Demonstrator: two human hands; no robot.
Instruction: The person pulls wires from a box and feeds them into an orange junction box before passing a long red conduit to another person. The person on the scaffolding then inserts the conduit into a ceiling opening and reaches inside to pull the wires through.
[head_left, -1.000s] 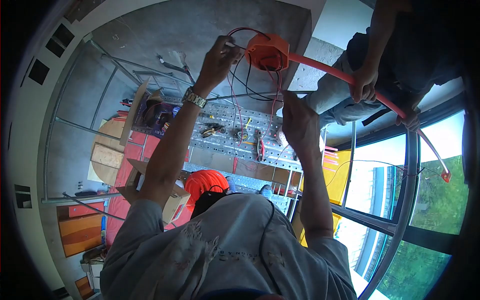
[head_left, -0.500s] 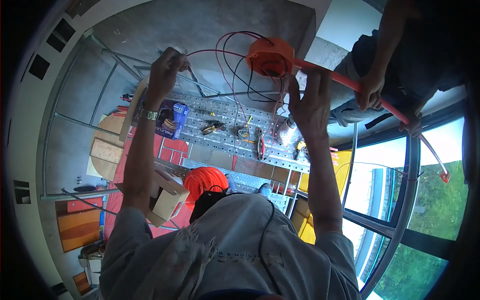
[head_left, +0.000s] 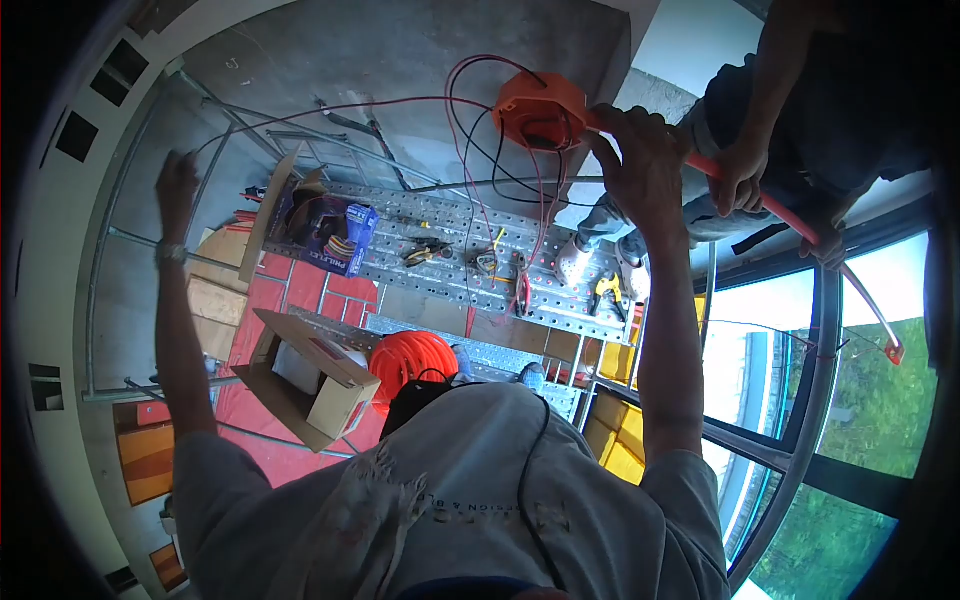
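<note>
Left hand has swung outward to ten o'clock since the earlier frame, stretching the red wire.

Orange box at half past twelve, trailing red and black wires. Left hand closed on the red wire; right hand, at two o'clock, curled against the red tube beside the box, its closure impossible to tell. Farther along, a co-worker's hands grip the tube.

Wires apparently obstruct passage beneath the orange box.
</note>
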